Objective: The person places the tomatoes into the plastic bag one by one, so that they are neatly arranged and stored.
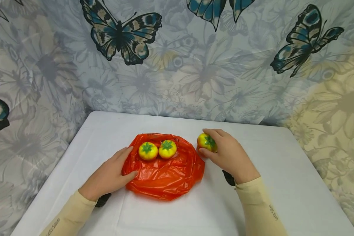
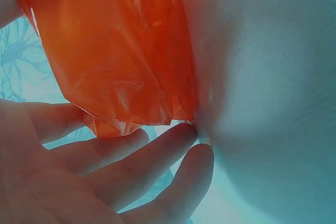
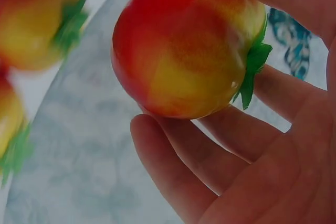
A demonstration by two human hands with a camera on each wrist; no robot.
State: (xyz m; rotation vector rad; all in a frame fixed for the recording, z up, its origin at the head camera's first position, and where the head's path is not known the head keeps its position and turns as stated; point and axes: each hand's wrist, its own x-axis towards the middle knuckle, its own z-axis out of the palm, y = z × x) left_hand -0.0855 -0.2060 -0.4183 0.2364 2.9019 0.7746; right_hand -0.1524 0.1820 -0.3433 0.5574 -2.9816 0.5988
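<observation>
A red plastic bag (image 1: 168,177) lies spread on the white table. Two yellow-and-red tomatoes with green leafy tops, a left one (image 1: 147,151) and a right one (image 1: 167,149), sit side by side on its far half. My left hand (image 1: 112,172) rests at the bag's left edge, thumb over the plastic; in the left wrist view its fingers (image 2: 142,166) are loosely spread, fingertips right at the bag's edge. Just off the bag's right side, my right hand (image 1: 231,154) holds a third tomato (image 3: 184,45) between thumb and fingers, its green top toward the palm.
The white table (image 1: 271,196) reaches back to a wall covering (image 1: 177,82) printed with flowers and butterflies. Its far edge runs behind the bag. A dark wrist strap piece shows under each forearm.
</observation>
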